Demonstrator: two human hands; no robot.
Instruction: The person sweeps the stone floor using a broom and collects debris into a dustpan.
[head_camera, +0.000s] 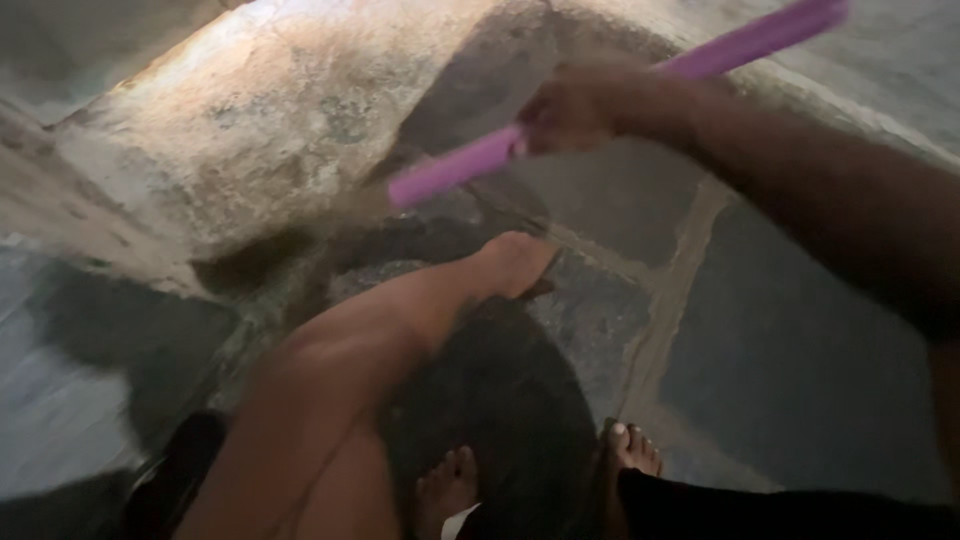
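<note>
Right hand: your right hand (572, 108) is closed in a fist around the stick (600, 100), gripping it near the middle of its length, up toward the top of the view.
Left hand: your left hand (515, 265) reaches down and forward over the floor (790, 370); the fingers look curled loosely, but blur hides how far open they are, and you cannot tell whether they hold or touch anything.
Stick: a long, flat, pink-purple piece, plain in colour. It runs at a slant from the upper right corner of the view down to the left, ending just past your fist, above the floor and well apart from your left hand.
Stick's look: smooth, even, a little motion-blurred; its lower end looks squared off.
Floor: dark grey stone slabs with pale joints between them; one joint runs from near your left hand down toward your feet.
Slab: a large pale, mottled stone slab (270, 120) lies at the far left side of the floor, brightly lit.
Feet: your bare feet (630, 450) stand at the near edge of the floor, beside a dark garment (780, 510).
Labels: no packages or signs show.
</note>
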